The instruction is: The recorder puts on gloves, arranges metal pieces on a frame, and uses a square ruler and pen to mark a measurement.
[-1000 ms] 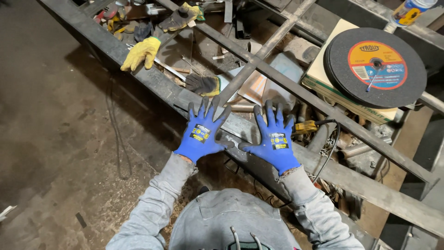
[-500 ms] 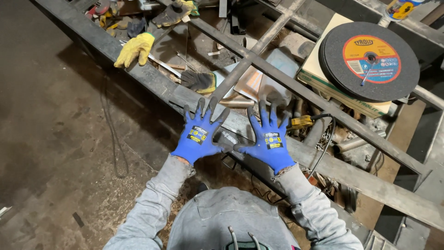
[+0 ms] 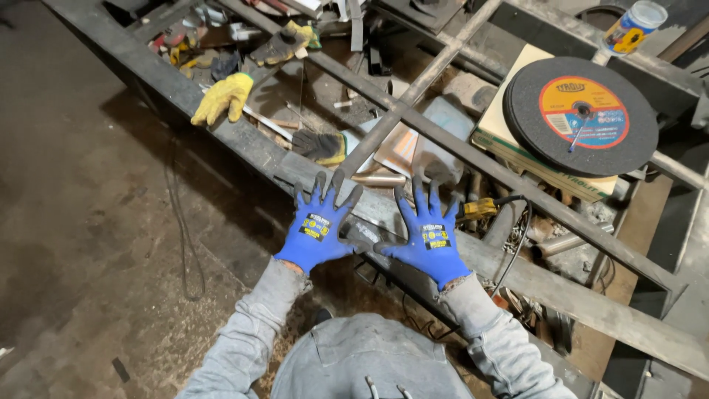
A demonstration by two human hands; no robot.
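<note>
- Your left hand (image 3: pixel 317 229) and right hand (image 3: pixel 430 235), both in blue gloves, spread flat with fingers splayed, grasping nothing.
- They hover over the steel frame (image 3: pixel 517 273), near a yellow glove (image 3: pixel 221 96) and a cutting disc (image 3: pixel 580 114).

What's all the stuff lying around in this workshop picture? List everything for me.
metal frame: one, dark grey, runs across the scene from upper left to lower right
cutting disc: one, black with an orange and blue label, upper right, on a flat box
flat box: one, cream and green, under the disc
yellow glove: one, lying on the frame, upper left
dark glove: one, grey with a yellow cuff, inside the frame
can: one, white-lidded, top right
cable: one, dark, on the floor at left
left hand: blue glove, fingers spread, over the frame rail
right hand: blue glove, fingers spread, over the frame rail
</note>
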